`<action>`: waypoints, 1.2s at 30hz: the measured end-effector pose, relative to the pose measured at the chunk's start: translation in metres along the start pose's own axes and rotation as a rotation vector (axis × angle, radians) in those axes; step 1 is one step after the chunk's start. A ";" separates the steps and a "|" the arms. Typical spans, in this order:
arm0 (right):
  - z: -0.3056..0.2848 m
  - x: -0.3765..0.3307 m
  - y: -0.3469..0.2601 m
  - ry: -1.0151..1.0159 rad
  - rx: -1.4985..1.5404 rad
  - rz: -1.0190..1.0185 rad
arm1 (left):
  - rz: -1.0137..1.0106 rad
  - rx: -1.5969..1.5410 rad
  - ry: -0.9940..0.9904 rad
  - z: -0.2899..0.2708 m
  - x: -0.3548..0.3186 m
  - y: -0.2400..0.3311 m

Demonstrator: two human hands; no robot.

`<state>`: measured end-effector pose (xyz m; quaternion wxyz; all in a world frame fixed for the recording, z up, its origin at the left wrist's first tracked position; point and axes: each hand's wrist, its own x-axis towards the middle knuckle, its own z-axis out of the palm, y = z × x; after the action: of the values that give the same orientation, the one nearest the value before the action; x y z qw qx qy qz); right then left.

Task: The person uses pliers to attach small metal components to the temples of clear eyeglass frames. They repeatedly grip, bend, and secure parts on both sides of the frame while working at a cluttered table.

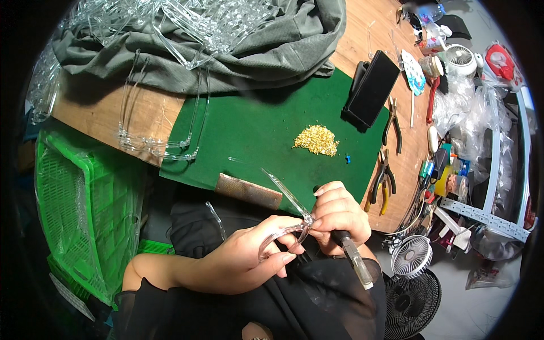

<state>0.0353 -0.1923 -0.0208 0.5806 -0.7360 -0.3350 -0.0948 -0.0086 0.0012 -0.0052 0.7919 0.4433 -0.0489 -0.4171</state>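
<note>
One green crate [93, 215] stands at far left, beside the wooden table [90, 116]. The left hand [249, 252] pinches a clear eyeglass frame [286, 230] before the green mat [243, 122]. Beyond lies a heap of tiny golden pieces [315, 140]. The right hand [341, 216] is wrapped around a black-handled tool [356, 261], its fingertips at the frame's hinge; two pliers [386, 166] lie farther right.

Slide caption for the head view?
Left hand holds clear glasses frame, right hand grips black-handled tool; gold pieces piled on green mat.
</note>
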 end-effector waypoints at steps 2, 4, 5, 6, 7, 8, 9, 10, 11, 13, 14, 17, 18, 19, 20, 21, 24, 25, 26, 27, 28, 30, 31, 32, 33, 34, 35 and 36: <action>0.000 -0.001 0.000 0.001 0.015 0.004 | -0.011 -0.003 -0.008 -0.001 0.000 0.000; 0.000 -0.001 0.001 0.004 0.037 0.012 | -0.015 0.000 -0.019 -0.001 0.000 0.001; 0.000 -0.001 0.001 0.010 0.053 0.011 | -0.012 0.005 -0.026 -0.002 0.001 0.002; 0.000 -0.001 0.001 0.015 0.069 0.011 | -0.009 0.010 -0.034 -0.002 0.001 0.002; 0.000 -0.001 0.001 0.021 0.084 0.011 | -0.013 0.011 -0.039 -0.002 0.001 0.003; 0.000 -0.001 0.001 0.018 0.100 0.014 | -0.017 0.012 -0.045 -0.002 0.001 0.003; 0.001 -0.001 0.003 0.012 0.123 0.015 | -0.019 0.012 -0.043 -0.002 0.000 0.003; 0.001 -0.001 0.003 0.006 0.145 0.016 | -0.016 0.011 -0.036 -0.002 -0.001 0.002; 0.002 -0.001 0.004 0.002 0.161 0.024 | -0.013 0.010 -0.029 -0.002 -0.002 0.002; 0.002 0.000 0.003 0.003 0.179 0.044 | -0.005 0.022 -0.034 -0.002 -0.002 0.002; 0.002 0.000 0.002 0.002 0.181 0.048 | 0.003 0.034 -0.037 -0.002 -0.002 0.003; 0.001 -0.001 0.001 0.000 0.180 0.054 | 0.001 0.074 -0.038 -0.003 -0.001 0.003; 0.001 0.000 0.001 -0.007 0.180 0.051 | -0.001 0.086 -0.032 -0.003 -0.002 0.003; 0.001 0.000 0.002 -0.013 0.179 0.048 | -0.004 0.087 -0.030 -0.003 -0.003 0.003; 0.002 0.000 0.002 -0.016 0.182 0.050 | -0.006 0.087 -0.029 -0.003 -0.003 0.003; 0.002 0.000 0.002 -0.015 0.183 0.054 | -0.011 0.089 -0.032 -0.003 -0.003 0.003; 0.000 0.000 0.001 -0.026 0.186 0.072 | -0.013 0.054 -0.044 -0.004 -0.003 0.004; 0.000 0.000 0.000 -0.033 0.189 0.079 | -0.015 0.033 -0.051 -0.004 -0.003 0.004; 0.000 0.000 0.000 -0.034 0.194 0.084 | -0.017 0.012 -0.058 -0.005 -0.002 0.003; 0.000 -0.001 0.000 -0.032 0.197 0.090 | -0.020 -0.008 -0.068 -0.006 -0.002 0.002; 0.000 -0.001 0.000 -0.031 0.200 0.095 | -0.020 -0.010 -0.075 -0.006 -0.001 0.002; 0.000 0.000 -0.001 -0.036 0.200 0.111 | -0.021 -0.016 -0.089 -0.007 -0.001 0.002; 0.000 0.000 -0.001 -0.039 0.200 0.120 | 0.001 -0.020 -0.081 -0.007 -0.001 0.000; -0.001 0.001 -0.002 -0.045 0.198 0.120 | 0.022 -0.025 -0.073 -0.007 -0.001 -0.003; -0.001 0.001 -0.002 -0.049 0.195 0.121 | 0.042 -0.030 -0.067 -0.006 -0.001 -0.005; -0.002 0.000 -0.002 -0.053 0.192 0.122 | 0.040 -0.026 -0.065 -0.006 -0.001 -0.005; -0.002 0.000 -0.002 -0.055 0.183 0.123 | 0.039 -0.021 -0.062 -0.006 -0.001 -0.004; -0.003 0.000 -0.003 -0.058 0.171 0.123 | 0.038 -0.018 -0.063 -0.006 0.000 -0.003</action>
<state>0.0341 -0.1949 -0.0175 0.6362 -0.7053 -0.3127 -0.0084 -0.0081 0.0044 -0.0107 0.8018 0.4218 -0.0784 -0.4160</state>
